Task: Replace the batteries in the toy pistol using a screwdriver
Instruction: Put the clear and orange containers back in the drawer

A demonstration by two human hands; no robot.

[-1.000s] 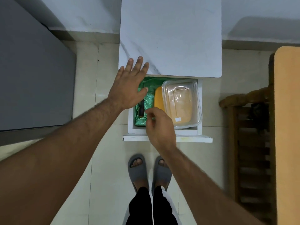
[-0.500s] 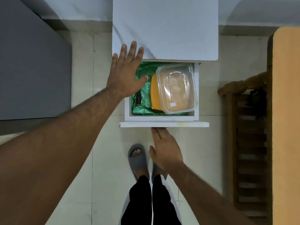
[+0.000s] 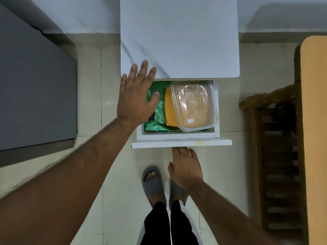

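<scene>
An open white drawer (image 3: 177,137) holds one clear lidded container (image 3: 193,105) on one orange box (image 3: 170,106), over green wrapping (image 3: 159,119). The left hand (image 3: 136,96), fingers spread flat, partly covers one dark-handled tool (image 3: 151,118), possibly the screwdriver. The right hand (image 3: 185,167), fingers straight, touches the drawer front.

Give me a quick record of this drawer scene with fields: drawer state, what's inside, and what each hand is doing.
drawer: pulled open under the white marble-look top
contents: clear lidded container on an orange lid, green foil wrap, small dark object
left hand: fingers spread, over the drawer's left edge
right hand: fingertips at the drawer front
</scene>
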